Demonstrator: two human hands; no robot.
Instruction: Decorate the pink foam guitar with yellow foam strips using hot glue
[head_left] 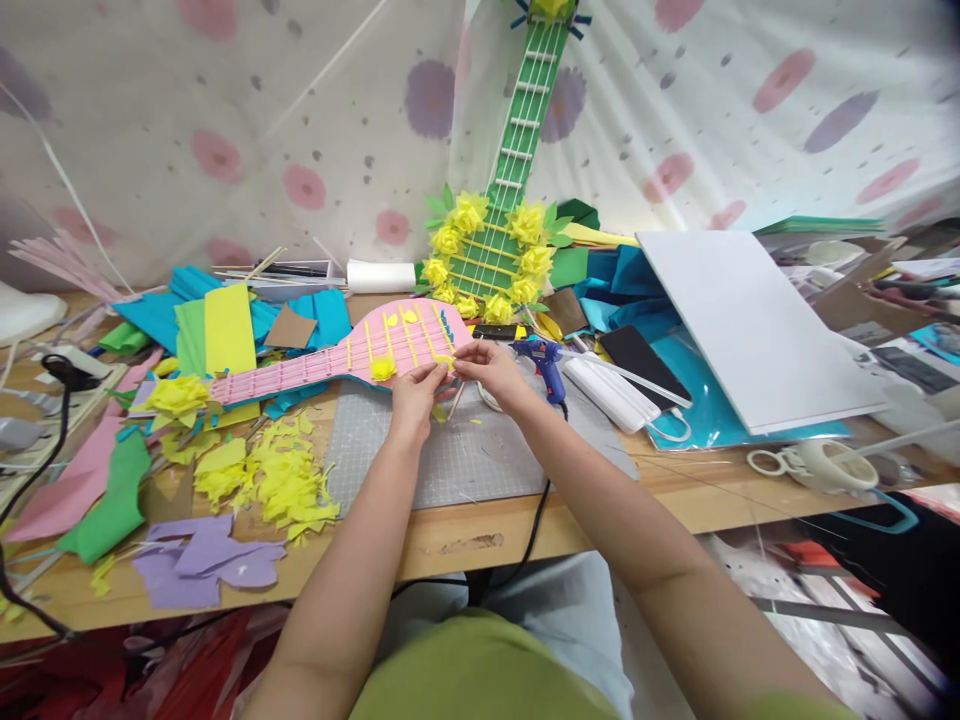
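A pink paper guitar [352,352] with yellow strings lies on the table, its body over a grey cutting mat [457,455]. A yellow paper flower [382,368] sits on its body. My left hand [417,392] and my right hand [486,367] meet at the body's right edge, both pinching a small yellow paper piece [445,360] between their fingertips. A blue glue gun [546,362] stands just right of my right hand.
A green paper guitar [517,140] ringed with yellow flowers leans on the back cloth. Yellow scraps [281,480], purple paper [202,560] and green paper [112,505] lie left. A white board [757,320], a phone [645,362] and scissors [817,465] sit right.
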